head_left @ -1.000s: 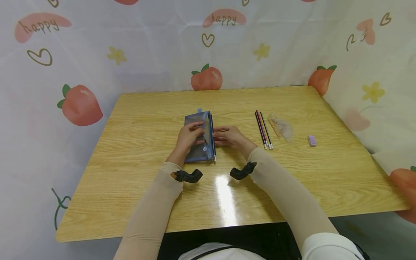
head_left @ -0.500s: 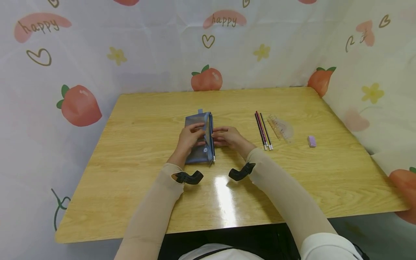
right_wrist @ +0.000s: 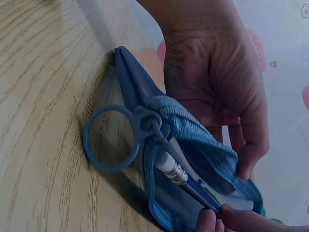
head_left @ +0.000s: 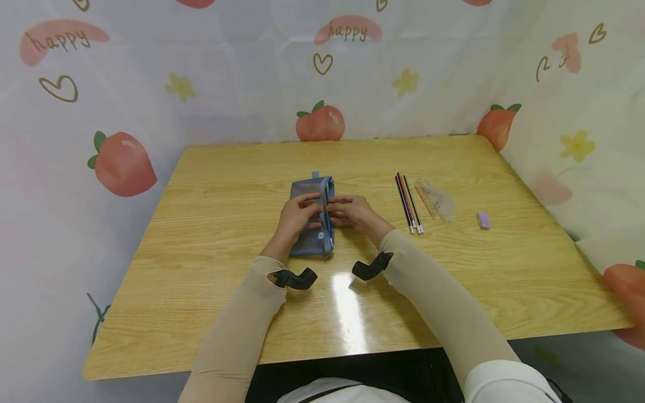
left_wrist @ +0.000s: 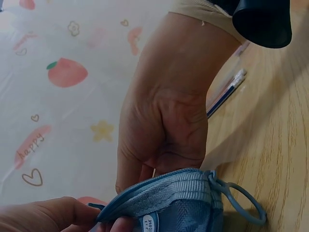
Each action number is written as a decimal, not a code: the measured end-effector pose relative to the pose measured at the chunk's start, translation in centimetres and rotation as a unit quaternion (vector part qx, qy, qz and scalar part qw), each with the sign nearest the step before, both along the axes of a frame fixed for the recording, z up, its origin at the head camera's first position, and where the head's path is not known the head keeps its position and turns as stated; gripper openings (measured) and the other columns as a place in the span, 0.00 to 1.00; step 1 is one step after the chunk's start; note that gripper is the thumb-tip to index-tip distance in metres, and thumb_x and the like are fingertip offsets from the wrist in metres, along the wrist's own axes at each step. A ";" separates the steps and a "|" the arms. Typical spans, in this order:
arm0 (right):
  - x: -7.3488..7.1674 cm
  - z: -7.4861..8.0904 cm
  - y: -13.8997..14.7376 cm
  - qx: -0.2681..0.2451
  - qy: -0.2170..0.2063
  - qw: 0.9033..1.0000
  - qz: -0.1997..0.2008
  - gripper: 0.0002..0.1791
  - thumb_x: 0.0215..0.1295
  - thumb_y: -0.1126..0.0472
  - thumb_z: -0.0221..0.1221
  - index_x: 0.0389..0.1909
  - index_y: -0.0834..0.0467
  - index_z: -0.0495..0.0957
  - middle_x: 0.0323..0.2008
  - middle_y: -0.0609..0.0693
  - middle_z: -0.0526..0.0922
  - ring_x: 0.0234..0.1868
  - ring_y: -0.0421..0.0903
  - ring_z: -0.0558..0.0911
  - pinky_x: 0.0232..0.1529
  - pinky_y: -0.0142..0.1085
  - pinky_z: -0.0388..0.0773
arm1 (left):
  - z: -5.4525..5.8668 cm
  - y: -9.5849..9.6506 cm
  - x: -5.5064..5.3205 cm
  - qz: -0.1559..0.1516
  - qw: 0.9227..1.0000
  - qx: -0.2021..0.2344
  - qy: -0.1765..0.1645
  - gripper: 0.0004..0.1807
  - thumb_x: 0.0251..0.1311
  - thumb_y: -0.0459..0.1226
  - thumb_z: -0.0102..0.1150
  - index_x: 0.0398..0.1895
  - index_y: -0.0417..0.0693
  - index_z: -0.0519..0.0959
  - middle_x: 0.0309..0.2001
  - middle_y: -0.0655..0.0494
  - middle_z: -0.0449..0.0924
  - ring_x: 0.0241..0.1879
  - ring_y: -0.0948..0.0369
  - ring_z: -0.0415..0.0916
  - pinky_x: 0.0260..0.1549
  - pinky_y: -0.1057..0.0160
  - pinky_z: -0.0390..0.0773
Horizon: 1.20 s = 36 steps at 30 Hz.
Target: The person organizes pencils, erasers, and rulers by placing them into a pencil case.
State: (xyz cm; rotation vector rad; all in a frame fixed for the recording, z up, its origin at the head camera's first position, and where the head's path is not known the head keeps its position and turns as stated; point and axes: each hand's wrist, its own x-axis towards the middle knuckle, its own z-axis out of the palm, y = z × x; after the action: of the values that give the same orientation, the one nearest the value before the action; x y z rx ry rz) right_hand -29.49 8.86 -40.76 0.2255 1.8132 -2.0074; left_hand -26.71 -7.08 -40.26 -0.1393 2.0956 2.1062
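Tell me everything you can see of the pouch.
The pouch is blue, apparently mesh fabric, with a small white label, a far-end tab and a near-end ring. It lies lengthwise away from the person on the table, zip open. The left hand pinches its edge; the right hand holds a pencil inside.

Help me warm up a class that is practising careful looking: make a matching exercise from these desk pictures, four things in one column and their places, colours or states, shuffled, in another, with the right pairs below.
Things
1. Pencil case
2. Eraser
3. Loose pencils
4. Lone pencil

Places, colours, states
A. Pinched by the right grip
B. Blue, with its mouth open
C. Between the case and the clear rulers
D. Lilac, rightmost on the table

Pairs: 1-B, 2-D, 3-C, 4-A
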 end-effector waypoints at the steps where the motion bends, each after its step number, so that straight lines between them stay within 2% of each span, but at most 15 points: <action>1: 0.0 0.0 -0.1 0.002 0.002 1.000 -0.002 0.18 0.58 0.69 0.58 0.51 0.65 0.74 0.40 0.57 0.79 0.33 0.45 0.81 0.42 0.38 0.79 | 0.0 0.0 0.0 -0.002 1.000 0.001 0.000 0.19 0.54 0.30 0.55 0.51 0.48 0.76 0.44 0.48 0.76 0.36 0.54 0.78 0.29 0.59 0.82; 12: 0.0 0.0 -0.7 0.015 0.014 1.000 -0.018 0.16 0.57 0.69 0.58 0.48 0.66 0.75 0.39 0.58 0.79 0.32 0.45 0.81 0.40 0.39 0.80 | 0.2 0.1 0.0 0.002 1.000 -0.001 0.003 0.18 0.56 0.30 0.55 0.51 0.49 0.76 0.45 0.48 0.76 0.38 0.53 0.78 0.29 0.60 0.82; 20: 0.3 0.0 -0.7 0.014 0.029 0.999 0.000 0.17 0.58 0.70 0.57 0.49 0.68 0.73 0.40 0.60 0.78 0.33 0.46 0.81 0.42 0.40 0.79 | 0.1 0.0 0.0 0.011 1.000 -0.002 0.004 0.18 0.55 0.30 0.55 0.50 0.49 0.77 0.44 0.49 0.76 0.37 0.54 0.77 0.28 0.60 0.82; 30: 0.6 0.2 -0.5 0.010 0.037 0.999 0.011 0.17 0.58 0.71 0.57 0.50 0.69 0.73 0.41 0.65 0.78 0.39 0.53 0.81 0.44 0.43 0.78 | 0.2 0.0 0.2 0.007 1.000 0.002 0.006 0.19 0.56 0.31 0.54 0.53 0.47 0.75 0.46 0.46 0.75 0.38 0.53 0.77 0.32 0.57 0.82; 34: 0.7 0.3 0.3 0.058 0.073 0.995 0.033 0.17 0.59 0.70 0.56 0.49 0.70 0.73 0.42 0.65 0.78 0.40 0.55 0.80 0.41 0.43 0.79 | 0.2 -0.2 0.3 0.007 1.000 0.011 0.010 0.20 0.56 0.31 0.54 0.54 0.45 0.74 0.47 0.43 0.75 0.37 0.50 0.78 0.31 0.58 0.82; 36: 0.7 0.4 1.2 0.113 0.109 0.986 0.049 0.16 0.59 0.69 0.57 0.48 0.70 0.74 0.42 0.65 0.78 0.38 0.56 0.80 0.38 0.42 0.80 | 0.2 -0.2 0.3 0.009 1.000 0.016 0.013 0.20 0.55 0.31 0.54 0.54 0.45 0.74 0.47 0.42 0.74 0.37 0.49 0.78 0.30 0.59 0.82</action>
State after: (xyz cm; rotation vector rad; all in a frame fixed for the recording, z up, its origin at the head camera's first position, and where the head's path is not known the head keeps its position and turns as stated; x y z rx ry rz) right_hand -28.82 10.07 -40.32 -0.0199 2.1453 -1.8183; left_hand -26.40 -7.30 -40.03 -0.1285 2.0810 2.1616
